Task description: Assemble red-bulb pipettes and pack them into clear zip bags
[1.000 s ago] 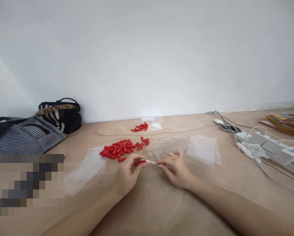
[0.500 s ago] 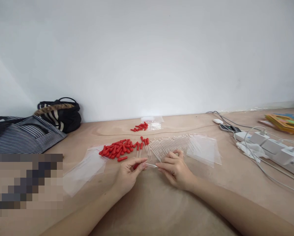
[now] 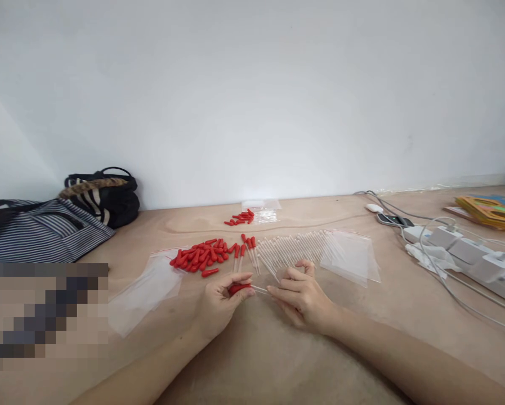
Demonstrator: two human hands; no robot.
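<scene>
A red rubber dropper bulb [image 3: 238, 288] is pinched between the thumb and fingers of my left hand [image 3: 222, 298]. My right hand [image 3: 300, 292] grips a thin clear glass tube [image 3: 259, 289], whose near end meets the mouth of the bulb; how deep it sits I cannot tell. Beyond my left hand lies a heap of red bulbs [image 3: 201, 256]. Several droppers [image 3: 252, 253], red bulbs on clear tubes, rest between that heap and a row of glass tubes [image 3: 292, 247] behind my right hand.
Clear plastic bags [image 3: 146, 292] lie on the left, and more bags [image 3: 353, 259] on the right. Further back are small red bulbs [image 3: 241, 217] by a bag of tubes [image 3: 266, 212]. A striped bag [image 3: 45, 230] stands left; a power strip [image 3: 467, 253] with cables is right.
The red bulb shows more between my left fingers, and the tube's end is now at its mouth. My right hand has shifted slightly; the things on the table stay put.
</scene>
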